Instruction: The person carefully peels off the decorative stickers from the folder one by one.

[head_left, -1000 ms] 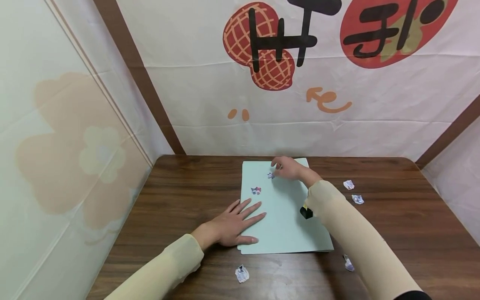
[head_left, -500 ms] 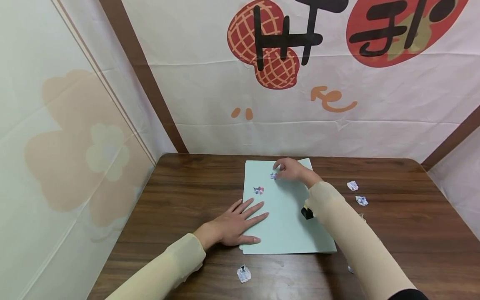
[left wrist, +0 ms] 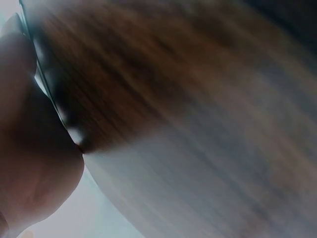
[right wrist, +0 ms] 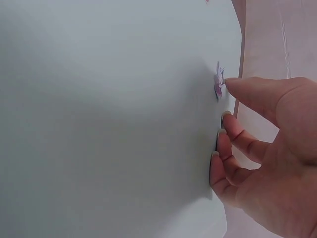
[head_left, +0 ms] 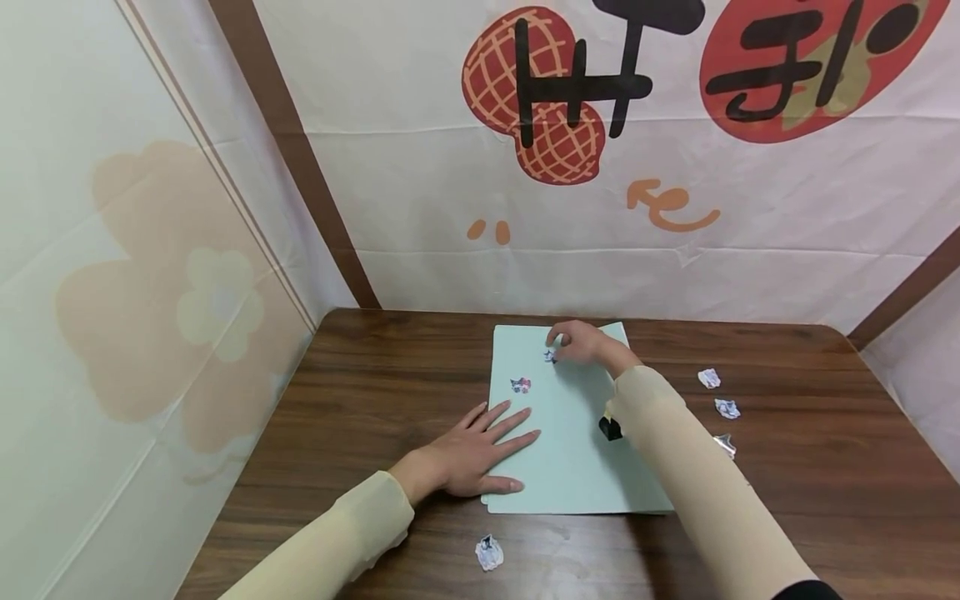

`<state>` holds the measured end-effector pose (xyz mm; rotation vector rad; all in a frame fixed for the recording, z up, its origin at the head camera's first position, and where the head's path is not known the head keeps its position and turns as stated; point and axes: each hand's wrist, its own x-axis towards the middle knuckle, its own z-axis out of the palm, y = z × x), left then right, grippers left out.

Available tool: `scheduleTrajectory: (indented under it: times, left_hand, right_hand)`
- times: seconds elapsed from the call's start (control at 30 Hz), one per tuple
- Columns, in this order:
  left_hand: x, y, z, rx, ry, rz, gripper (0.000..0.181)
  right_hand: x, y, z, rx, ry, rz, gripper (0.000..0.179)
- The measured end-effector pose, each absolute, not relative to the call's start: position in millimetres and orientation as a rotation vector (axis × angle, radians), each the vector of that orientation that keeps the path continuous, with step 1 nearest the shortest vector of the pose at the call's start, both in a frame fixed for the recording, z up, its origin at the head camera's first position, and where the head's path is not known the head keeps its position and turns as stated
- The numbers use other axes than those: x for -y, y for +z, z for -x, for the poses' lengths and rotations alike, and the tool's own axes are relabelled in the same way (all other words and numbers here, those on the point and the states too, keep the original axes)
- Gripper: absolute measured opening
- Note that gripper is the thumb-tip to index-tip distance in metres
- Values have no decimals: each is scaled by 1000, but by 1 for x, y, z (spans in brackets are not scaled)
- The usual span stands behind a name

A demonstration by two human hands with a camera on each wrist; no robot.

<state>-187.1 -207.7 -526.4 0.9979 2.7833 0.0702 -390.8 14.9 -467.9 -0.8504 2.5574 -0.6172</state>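
My left hand (head_left: 472, 454) lies with spread fingers on the lower left part of a pale green sheet (head_left: 577, 467), its heel over the wooden table. Near the sheet's top, my right hand (head_left: 585, 342) has its thumb tip at a small purple-and-white sticker (right wrist: 219, 82). Its other visible fingers are bent, with their tips against the sheet. A second sticker (head_left: 521, 385), pink and dark purple, is on the sheet just above the left fingertips. In the left wrist view, the side of my left hand (left wrist: 34, 173) shows blurred along the sheet's edge.
Several crumpled paper scraps lie about the wooden table (head_left: 375, 392): one scrap (head_left: 489, 552) in front of the sheet, others, such as this crumpled piece (head_left: 727, 408), right of it. A small black object (head_left: 611, 428) shows beneath the right sleeve. A printed cloth (head_left: 420, 192) hangs behind.
The whole head view has shifted slightly. My right thumb stays by the upper sticker, with only a slight movement of the hand; the left hand keeps its place on the sheet.
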Motion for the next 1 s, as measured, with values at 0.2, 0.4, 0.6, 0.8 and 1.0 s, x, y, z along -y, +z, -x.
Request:
scheduleTrajectory:
  times: [0.2, 0.4, 0.6, 0.8, 1.0]
  left_hand:
    - [206, -527, 186, -2774, 65, -977, 77]
    - [203, -522, 184, -2758, 49, -959, 76]
    - [200, -514, 182, -2761, 10, -950, 76]
    - [200, -513, 181, -2752, 4, -943, 75]
    - [200, -511, 181, -2751, -8, -936, 74]
  right_hand:
    - [-16, -467, 390, -2534, -610, 839, 26]
    - [-17, -467, 390, -2519, -624, 834, 23]
    - [-17, -467, 389, -2515, -664, 808, 21]
    - [-16, -468, 389, -2515, -631, 809, 25]
    - [-14, -465, 388, -2504, -630, 801, 22]
